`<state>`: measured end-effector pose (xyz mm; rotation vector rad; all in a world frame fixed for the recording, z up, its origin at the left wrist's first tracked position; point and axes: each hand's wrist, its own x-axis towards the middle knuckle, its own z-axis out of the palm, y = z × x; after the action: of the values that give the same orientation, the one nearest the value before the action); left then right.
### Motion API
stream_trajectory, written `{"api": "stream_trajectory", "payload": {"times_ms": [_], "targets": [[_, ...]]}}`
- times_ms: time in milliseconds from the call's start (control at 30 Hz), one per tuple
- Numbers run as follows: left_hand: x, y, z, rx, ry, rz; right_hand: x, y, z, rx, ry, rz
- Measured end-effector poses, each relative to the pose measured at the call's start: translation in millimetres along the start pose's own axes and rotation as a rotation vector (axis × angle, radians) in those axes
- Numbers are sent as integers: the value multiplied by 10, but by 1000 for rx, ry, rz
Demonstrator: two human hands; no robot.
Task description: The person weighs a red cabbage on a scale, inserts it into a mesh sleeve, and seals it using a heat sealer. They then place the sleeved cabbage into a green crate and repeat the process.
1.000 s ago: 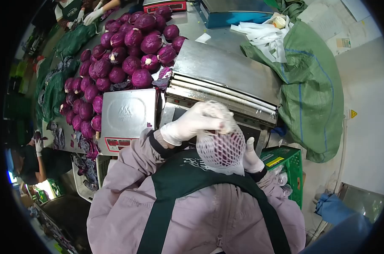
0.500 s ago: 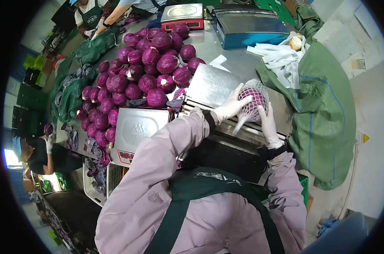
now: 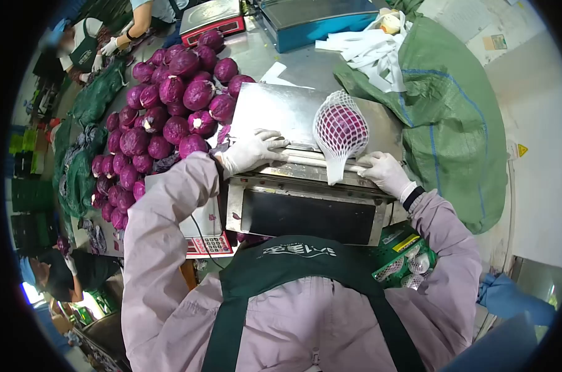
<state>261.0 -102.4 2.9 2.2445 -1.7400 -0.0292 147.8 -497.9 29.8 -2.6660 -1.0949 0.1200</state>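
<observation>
A red cabbage in a white foam net [image 3: 341,129] rests on the metal top of a wrapping machine [image 3: 274,111], the gathered tail of its net hanging over the front rollers. To its left, my gloved left hand [image 3: 254,152] is at the roller [image 3: 302,159], fingers pressed together at the bar. My gloved right hand [image 3: 387,173] pinches at the roller's right end. Whatever thin material the fingers may hold is too fine to see. Neither hand touches the cabbage.
Unwrapped red cabbages [image 3: 169,111] are heaped at the left. A white scale [image 3: 197,223] stands beside the machine. Green sacking [image 3: 454,124] and white foam nets [image 3: 380,56] lie to the right. A green crate [image 3: 398,248] is below. Co-workers stand at the left.
Both hands have let go of the netted cabbage, which now sits on the machine top. They have moved down and apart to the front roller. The view has shifted.
</observation>
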Motion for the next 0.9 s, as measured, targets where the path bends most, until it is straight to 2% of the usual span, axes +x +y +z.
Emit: {"api": "stream_trajectory", "payload": {"times_ms": [33,67,100,133,167,200,233,267,300,333,367,400,433,467,500,533,567,600,633,700,733,833,867,900], "targets": [[-46,68,53,-45,44,-54,-100,-57,79,6,-3,13],[-103,119,87,-103,86,-118,-227,-144,151,112,68,197],[-160,248,34,-304,-55,-341,-330,-215,191,214,140,378],[-221,435,-77,-409,-165,-480,-338,-382,-1,581,1,528],[-241,589,-258,-511,-279,-617,-419,-501,-45,615,-61,549],[-202,672,-530,-689,-348,-619,-333,-678,-446,801,-232,663],[-134,733,-848,-867,-411,-621,-338,-707,-650,967,-308,595],[-49,721,-1224,-1202,-363,-660,-268,-764,-928,1088,-378,520],[52,649,-1570,-1533,-303,-687,-111,-855,-1416,1334,-388,531],[232,562,-1815,-1838,41,-506,-171,-711,-1548,980,-23,367],[442,452,-1932,-2103,406,-295,-133,-283,-1417,1794,203,-4],[643,289,-1888,-1934,561,-350,68,-287,-1530,1913,643,13],[797,87,-1799,-1755,703,-393,331,-177,-1538,1657,865,290],[838,-231,-1433,-1439,507,-434,474,136,-1307,1331,761,357],[856,-519,-988,-1115,318,-459,510,425,-971,875,591,352],[911,-631,-732,-615,34,-474,597,671,-620,449,429,289],[994,-684,-514,-107,-232,-463,622,695,-433,93,232,329],[1020,-638,-295,-97,-193,-402,642,630,-316,144,122,381],[1031,-536,-95,-88,-153,-340,673,610,-116,50,49,324],[1206,-362,206,-235,-18,-308,680,583,133,138,166,343],[1288,-270,77,-360,-49,-411,653,597,205,141,165,354],[1251,-314,-12,-518,-155,-432,640,597,183,155,117,375],[1233,-312,15,-967,-88,-329,627,576,123,415,125,315],[1159,-232,-73,-960,-83,-326,625,517,8,673,134,251]]}}
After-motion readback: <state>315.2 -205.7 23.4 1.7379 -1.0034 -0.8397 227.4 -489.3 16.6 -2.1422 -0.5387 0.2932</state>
